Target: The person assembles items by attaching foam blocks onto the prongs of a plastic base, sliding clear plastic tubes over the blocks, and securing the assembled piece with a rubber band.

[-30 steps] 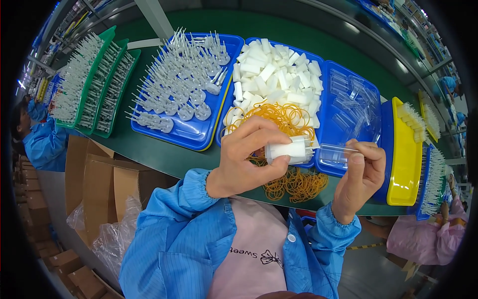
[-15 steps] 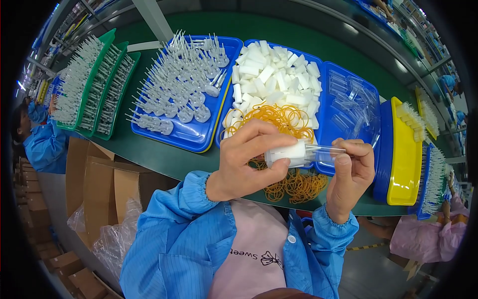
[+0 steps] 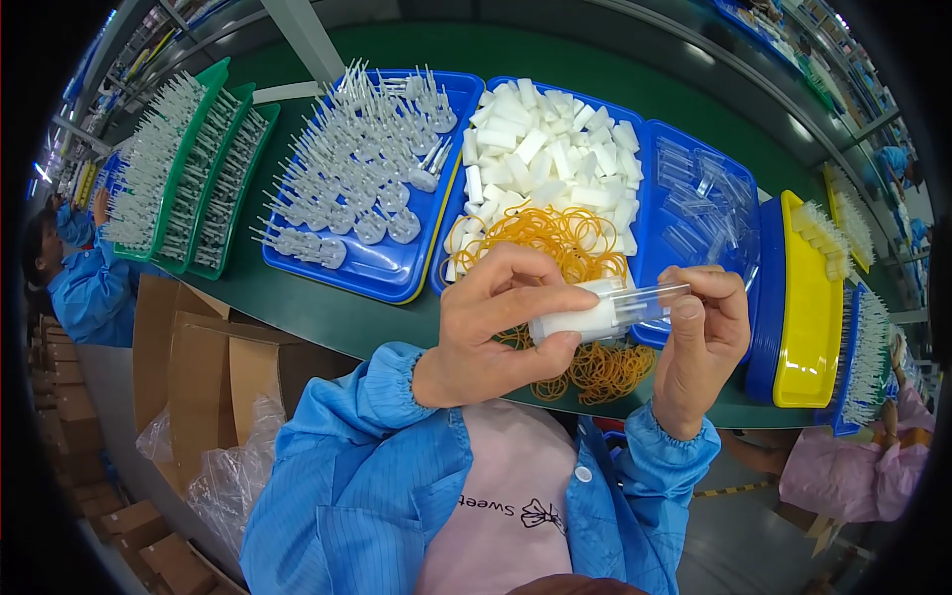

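In front of my chest, my left hand (image 3: 486, 332) grips a white foam block (image 3: 575, 322) between thumb and fingers. From the block's right side a clear plastic piece (image 3: 645, 300) sticks out, tilted slightly upward. My right hand (image 3: 709, 332) pinches its far end between thumb and fingers. How deep the clear piece reaches along or into the foam is hidden by my left fingers. Just beyond and below my hands lie orange rubber bands (image 3: 605, 372), some heaped on the white foam pieces (image 3: 555, 139) in a blue tray.
Left of the foam, a blue tray (image 3: 382, 278) carries rows of translucent parts with thin stems. Green trays (image 3: 213, 169) of similar parts stand farther left. Clear plastic pieces (image 3: 704, 198) fill a blue tray at right, beside a yellow tray (image 3: 808, 337). Cardboard boxes (image 3: 198, 367) stand below left.
The clear plastic piece has tilted up slightly at its right end, and my right hand has shifted a little. My left hand keeps its grip on the foam block.
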The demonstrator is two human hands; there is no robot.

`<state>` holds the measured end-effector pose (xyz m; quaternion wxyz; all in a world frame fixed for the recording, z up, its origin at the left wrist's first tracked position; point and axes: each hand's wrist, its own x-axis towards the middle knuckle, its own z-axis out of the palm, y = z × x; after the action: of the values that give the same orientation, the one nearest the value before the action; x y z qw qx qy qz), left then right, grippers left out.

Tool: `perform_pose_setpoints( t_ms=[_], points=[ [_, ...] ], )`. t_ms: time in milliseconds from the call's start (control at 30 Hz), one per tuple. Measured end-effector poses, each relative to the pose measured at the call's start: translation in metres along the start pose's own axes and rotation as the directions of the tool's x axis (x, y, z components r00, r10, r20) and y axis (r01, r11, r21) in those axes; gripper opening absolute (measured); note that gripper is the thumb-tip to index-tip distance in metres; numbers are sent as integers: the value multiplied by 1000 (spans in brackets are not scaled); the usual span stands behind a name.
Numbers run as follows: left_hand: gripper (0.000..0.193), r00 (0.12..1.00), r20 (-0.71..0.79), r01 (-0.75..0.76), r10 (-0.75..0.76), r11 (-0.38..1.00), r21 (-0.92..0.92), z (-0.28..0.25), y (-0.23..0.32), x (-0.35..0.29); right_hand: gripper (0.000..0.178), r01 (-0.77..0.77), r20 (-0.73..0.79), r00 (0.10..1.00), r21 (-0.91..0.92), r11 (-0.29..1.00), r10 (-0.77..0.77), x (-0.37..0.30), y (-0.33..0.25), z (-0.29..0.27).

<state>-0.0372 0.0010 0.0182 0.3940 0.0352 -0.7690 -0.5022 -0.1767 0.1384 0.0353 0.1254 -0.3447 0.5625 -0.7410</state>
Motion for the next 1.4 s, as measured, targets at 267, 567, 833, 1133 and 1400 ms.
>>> perform_pose_setpoints(
  t_ms=[267, 567, 833, 1133, 1400],
  points=[
    [31, 1000, 13, 23, -23, 1000, -6, 1, 1, 0, 19, 39, 8, 999, -15, 999, -39, -1, 2, 1],
    [32, 999, 34, 20, -21, 999, 49, 2, -1, 0, 20, -75, 37, 996, -91, 993, 79, 1, 3, -7],
    [26, 999, -37, 21, -16, 991, 130, 6, -4, 6, 16, -43, 18, 999, -113, 993, 45, 1, 10, -6],
    [36, 998, 56, 15, -23, 990, 137, 8, -9, -1, 15, -128, -2, 992, 42, 991, 128, 2, 19, -15],
    [59, 808, 238, 531, -539, 489, -692, 10, -12, -21, 14, -95, -18, 995, -47, 994, 94, 0, 12, -16]
  ],
)
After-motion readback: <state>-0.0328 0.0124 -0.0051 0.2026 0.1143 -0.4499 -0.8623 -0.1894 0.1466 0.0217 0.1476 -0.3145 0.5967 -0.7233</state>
